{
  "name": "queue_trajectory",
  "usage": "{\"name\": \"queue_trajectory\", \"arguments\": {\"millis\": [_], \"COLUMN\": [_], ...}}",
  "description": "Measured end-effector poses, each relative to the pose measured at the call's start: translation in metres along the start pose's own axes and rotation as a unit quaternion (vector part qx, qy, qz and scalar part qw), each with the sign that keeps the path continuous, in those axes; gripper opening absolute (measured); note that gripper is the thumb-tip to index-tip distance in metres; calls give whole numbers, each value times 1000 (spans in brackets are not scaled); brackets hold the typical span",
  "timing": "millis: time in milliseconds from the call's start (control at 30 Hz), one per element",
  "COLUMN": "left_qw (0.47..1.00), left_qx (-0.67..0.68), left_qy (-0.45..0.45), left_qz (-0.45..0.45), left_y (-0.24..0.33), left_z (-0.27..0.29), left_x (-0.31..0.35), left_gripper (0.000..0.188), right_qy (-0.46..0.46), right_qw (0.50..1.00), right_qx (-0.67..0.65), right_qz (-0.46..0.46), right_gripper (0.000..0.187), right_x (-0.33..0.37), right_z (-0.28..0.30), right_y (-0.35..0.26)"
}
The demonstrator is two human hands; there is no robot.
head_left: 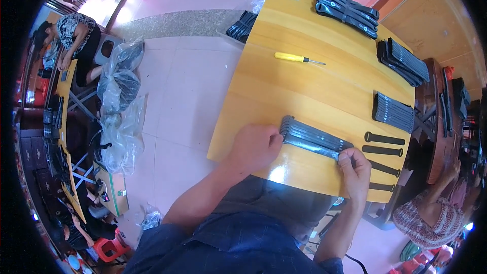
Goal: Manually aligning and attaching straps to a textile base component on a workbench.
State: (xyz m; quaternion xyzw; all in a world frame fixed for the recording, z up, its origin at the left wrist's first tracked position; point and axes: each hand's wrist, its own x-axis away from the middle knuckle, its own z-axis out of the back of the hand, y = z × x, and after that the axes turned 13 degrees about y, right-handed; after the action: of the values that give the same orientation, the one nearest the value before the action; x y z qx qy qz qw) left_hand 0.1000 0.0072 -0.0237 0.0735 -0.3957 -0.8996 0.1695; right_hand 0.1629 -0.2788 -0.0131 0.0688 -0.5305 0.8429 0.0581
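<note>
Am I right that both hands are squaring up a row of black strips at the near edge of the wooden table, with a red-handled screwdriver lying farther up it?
Not quite: the screwdriver has a yellow handle, not red, as the head view shows. The rest holds: the left hand and right hand hold the ends of the row of black strips near the close edge of the wooden table.

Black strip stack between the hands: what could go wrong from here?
1. The black strip stack is pinched only at its ends by the left hand and right hand; the middle strips could fan out or slip.
2. It lies near the wooden table front edge, so loose strips may drop off.
3. The loose black handles beside the right hand could get knocked.
</note>
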Motion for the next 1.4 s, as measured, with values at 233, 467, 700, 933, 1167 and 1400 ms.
{"name": "queue_trajectory", "arguments": {"millis": [233, 467, 700, 933, 1167, 1400], "left_qw": [1000, 1000, 999, 999, 999, 1000], "left_qx": [4, -9, -24, -20, -36, -21], "left_qy": [18, 23, 20, 26, 13, 12], "left_qz": [-6, -2, -17, -18, -5, -11], "left_y": [4, 2, 2, -1, 2, -1], "left_z": [1, -1, -1, -5, 0, -5], "left_x": [1, 1, 0, 0, 2, 1], "left_gripper": [21, 21, 24, 26, 28, 25], "right_qy": [5, 4, -3, 17, 17, 1], "right_qw": [1000, 1000, 999, 999, 998, 999], "right_qx": [-1, 16, 28, 9, 25, -7], "right_qz": [15, 17, 24, 30, 51, 41], "right_gripper": [12, 12, 14, 15, 17, 17], "right_x": [-1, -2, -4, -5, -6, -8], "right_z": [0, -2, -1, -4, -5, -4], "right_y": [2, -3, 4, 12, 11, 14]}}
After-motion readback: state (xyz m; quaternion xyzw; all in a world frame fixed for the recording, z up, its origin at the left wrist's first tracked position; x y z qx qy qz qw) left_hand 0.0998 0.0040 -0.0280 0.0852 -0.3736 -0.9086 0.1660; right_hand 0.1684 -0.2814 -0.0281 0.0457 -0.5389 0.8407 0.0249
